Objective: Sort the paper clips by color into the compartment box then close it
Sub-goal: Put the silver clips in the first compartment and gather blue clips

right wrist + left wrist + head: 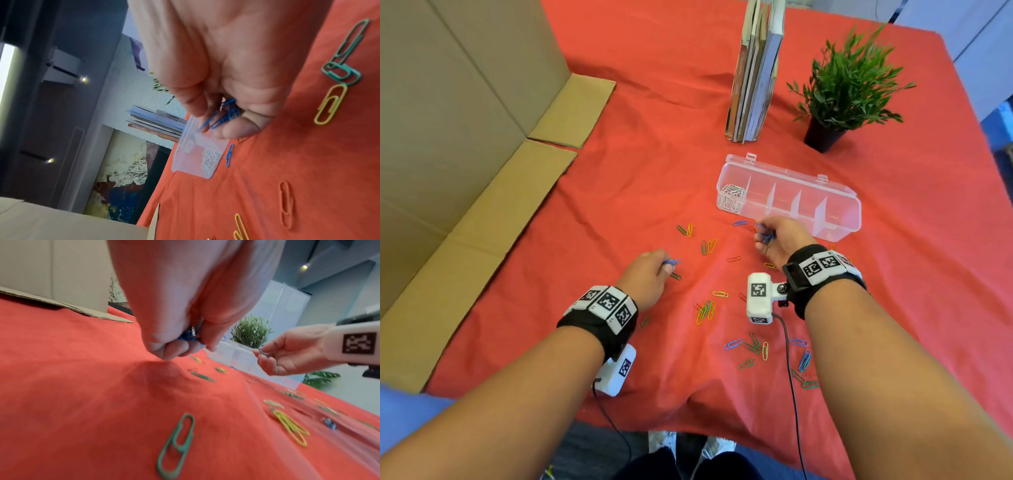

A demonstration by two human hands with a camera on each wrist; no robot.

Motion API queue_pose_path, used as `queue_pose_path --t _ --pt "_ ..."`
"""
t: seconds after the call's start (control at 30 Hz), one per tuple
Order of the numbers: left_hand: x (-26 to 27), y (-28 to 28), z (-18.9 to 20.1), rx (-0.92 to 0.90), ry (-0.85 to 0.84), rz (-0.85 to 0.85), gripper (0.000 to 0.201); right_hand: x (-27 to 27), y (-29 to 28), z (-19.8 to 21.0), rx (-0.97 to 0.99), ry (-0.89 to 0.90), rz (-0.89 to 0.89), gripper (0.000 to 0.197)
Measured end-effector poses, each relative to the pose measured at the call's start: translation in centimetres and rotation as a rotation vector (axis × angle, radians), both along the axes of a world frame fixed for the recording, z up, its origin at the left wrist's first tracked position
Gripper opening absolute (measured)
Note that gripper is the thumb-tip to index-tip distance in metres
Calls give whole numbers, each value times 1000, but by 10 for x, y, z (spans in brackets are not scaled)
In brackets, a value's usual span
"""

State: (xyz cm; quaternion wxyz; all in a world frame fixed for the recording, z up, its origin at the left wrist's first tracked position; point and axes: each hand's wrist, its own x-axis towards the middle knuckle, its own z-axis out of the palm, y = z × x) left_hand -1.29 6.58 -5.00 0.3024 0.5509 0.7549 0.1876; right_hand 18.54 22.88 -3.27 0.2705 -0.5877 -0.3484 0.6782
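pinching blue wire paper clips (pixel 672 262), the left hand (pixel 649 274) hovers low over the red-clothed worktop (pixel 654 171). the right hand (pixel 779 241) curls round more blue clips (pixel 224 116) beside the open clear plastic compartment box (pixel 791 202), white clips (pixel 731 198) in its left end cell; coloured clips lie scattered.

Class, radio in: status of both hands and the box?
Left hand, right hand both gripping blue clips. Compartment box open, white clips in end compartment. Nothing blocking.

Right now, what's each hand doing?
Left hand: closed, pinching blue paper clips.
Right hand: closed, holding a bunch of blue clips.
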Motion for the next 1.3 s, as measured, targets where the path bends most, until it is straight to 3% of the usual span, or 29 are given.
queue_pose_path --t 0.07,0.17,0.23,0.33,0.47,0.63,0.77,0.97,1.07,1.13,1.2,1.3 --pt "-6 6 5 -2 -36 16 19 -6 3 -1 -26 -43 3 23" --pt "-11 12 10 3 -72 17 21 -17 11 -12 266 -552 283 18" --pt "-13 15 12 -1 -92 13 23 -26 11 -17 460 -769 423 18" --pt "-15 18 11 1 -128 5 24 -34 9 -23 552 -863 456 31" --pt "-15 19 7 -10 -146 -30 25 -35 7 -29 597 -1011 541 26" --pt "-12 22 0 -1 -163 -44 22 -31 2 -21 518 -1066 630 29" --pt "-2 23 3 6 -219 -37 23 -14 -1 -10 383 -886 556 17" --pt "12 26 5 42 -312 65 18 16 -1 -3 203 -626 328 26" --pt "16 26 4 49 -343 82 20 14 1 -6 322 -859 439 18" --pt "17 25 3 44 -340 89 21 7 -4 -5 340 -1052 533 32" --pt "15 24 2 37 -313 101 21 0 -6 -8 351 -1129 588 41" --pt "10 22 3 12 -288 111 21 -13 -9 -12 413 -1191 645 32"
